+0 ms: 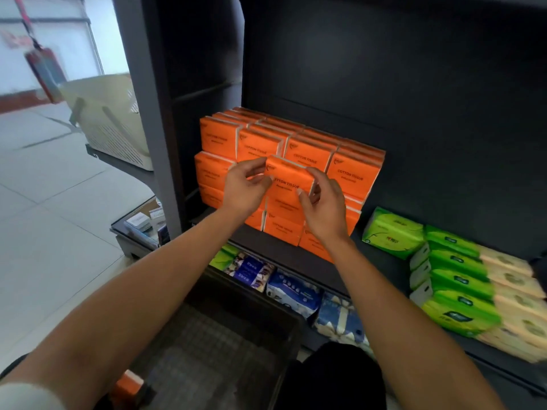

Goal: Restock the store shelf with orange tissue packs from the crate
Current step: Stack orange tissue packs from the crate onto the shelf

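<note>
At centre frame, the left hand [244, 184] and right hand [321, 202] pinch one orange pack [291, 180] by its ends, fingers curled round it, before the stack [296, 149] on the shelf [284, 250]. To seat it well, they should keep it level and slide it flush. The crate [225, 335] sits at the lower centre.

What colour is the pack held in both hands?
Orange with dark lettering, on the pack; head view.

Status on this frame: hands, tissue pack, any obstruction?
Left hand and right hand both grip one orange pack. Held against the shelf stack. Nothing in the way.
</note>
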Tool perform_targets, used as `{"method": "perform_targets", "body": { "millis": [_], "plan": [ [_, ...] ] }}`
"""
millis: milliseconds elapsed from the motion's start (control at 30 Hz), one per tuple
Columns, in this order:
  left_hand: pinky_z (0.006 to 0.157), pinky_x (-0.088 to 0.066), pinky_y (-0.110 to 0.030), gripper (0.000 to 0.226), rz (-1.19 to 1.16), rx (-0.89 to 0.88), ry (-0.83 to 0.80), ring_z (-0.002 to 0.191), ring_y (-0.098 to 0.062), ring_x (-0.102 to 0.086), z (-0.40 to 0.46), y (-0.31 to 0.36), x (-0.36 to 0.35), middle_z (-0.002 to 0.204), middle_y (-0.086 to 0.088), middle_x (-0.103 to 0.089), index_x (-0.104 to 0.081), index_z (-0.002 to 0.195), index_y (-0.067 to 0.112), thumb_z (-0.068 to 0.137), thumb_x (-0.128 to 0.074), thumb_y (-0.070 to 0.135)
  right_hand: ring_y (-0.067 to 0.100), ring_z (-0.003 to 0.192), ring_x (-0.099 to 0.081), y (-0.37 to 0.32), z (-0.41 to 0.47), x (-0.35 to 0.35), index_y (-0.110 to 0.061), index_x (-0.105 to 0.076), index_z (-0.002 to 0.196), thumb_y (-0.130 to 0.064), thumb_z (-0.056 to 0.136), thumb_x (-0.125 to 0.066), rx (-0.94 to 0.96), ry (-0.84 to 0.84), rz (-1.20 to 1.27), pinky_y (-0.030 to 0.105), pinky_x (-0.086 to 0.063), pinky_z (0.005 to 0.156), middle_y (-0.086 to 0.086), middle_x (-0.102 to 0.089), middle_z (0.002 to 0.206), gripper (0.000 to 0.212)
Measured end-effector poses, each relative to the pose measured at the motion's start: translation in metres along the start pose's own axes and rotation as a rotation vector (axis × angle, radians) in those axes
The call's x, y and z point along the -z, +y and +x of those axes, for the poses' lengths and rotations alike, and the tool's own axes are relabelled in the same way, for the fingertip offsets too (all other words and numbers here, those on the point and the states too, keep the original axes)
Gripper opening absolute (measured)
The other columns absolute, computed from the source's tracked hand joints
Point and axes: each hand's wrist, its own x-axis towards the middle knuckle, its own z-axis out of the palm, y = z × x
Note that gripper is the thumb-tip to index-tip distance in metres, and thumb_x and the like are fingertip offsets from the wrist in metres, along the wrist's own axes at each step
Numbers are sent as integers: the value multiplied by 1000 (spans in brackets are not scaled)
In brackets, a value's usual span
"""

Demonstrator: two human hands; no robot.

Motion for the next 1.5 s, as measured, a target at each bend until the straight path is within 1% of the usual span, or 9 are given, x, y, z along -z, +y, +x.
{"method": "perform_targets", "body": {
  "millis": [100,167,300,467,733,900,1133,1367,1500],
  "plan": [
    [78,-54,-19,45,64,-17,-19,101,-10,-62,16,2,-12,122,-2,-62,-62,126,22,85,-71,6,8,85,-48,10,16,3,-25,-52,138,-26,94,-64,5,5,-33,4,-31,75,3,-56,99,46],
    [77,-56,-23,46,95,18,-27,100,-11,-62,24,-1,-17,121,-2,-60,-60,128,22,86,-70,7,11,90,-51,12,23,2,-25,-50,139,-26,94,-63,-2,-1,-38,11,-33,77,6,-58,103,46],
    [57,-49,-8,52,76,85,-47,83,-2,-59,35,0,-30,119,-3,-56,-52,137,19,89,-62,1,10,91,-48,14,36,-3,-27,-48,141,-24,96,-61,-31,-13,-45,21,-34,77,7,-55,104,48],
    [56,-45,-3,51,139,99,-69,92,-9,-60,47,-1,-34,117,0,-54,-50,138,17,90,-63,4,17,90,-53,26,48,-4,-25,-47,143,-21,97,-59,-7,-43,-70,25,-41,78,11,-53,105,48],
    [73,-52,-19,23,164,114,-89,96,-17,-65,57,-14,-33,101,5,-62,-61,104,18,86,-65,5,19,91,-54,36,54,-6,-27,-43,145,-24,99,-56,-35,-39,-107,27,-41,77,11,-53,111,48],
    [65,-48,-4,28,149,137,-169,100,-12,-63,55,-17,-43,106,3,-65,-65,114,15,89,-64,4,24,100,-56,36,60,-7,-27,-40,147,-20,99,-56,-69,-41,-118,31,-46,84,13,-53,120,52],
    [68,-44,-1,31,160,153,-229,122,-12,-56,50,-15,-42,129,-1,-62,-66,122,14,92,-65,8,25,107,-53,33,56,-4,-23,-33,152,-7,94,-57,-121,-80,-51,31,-44,93,14,-54,118,65],
    [107,-44,-32,36,213,139,-308,132,-16,-49,34,-8,-30,138,-5,-58,-64,126,16,90,-68,11,27,127,-46,11,36,5,-24,-13,157,1,88,-59,-220,-75,42,30,-39,102,15,-41,140,86],
    [103,-47,-33,31,219,79,-325,124,-17,-56,15,-1,-22,128,-5,-63,-65,119,13,89,-69,8,13,93,-57,-7,16,2,-16,-39,142,-4,88,-60,-172,28,83,27,-48,82,8,-52,117,59]
  ]
}}
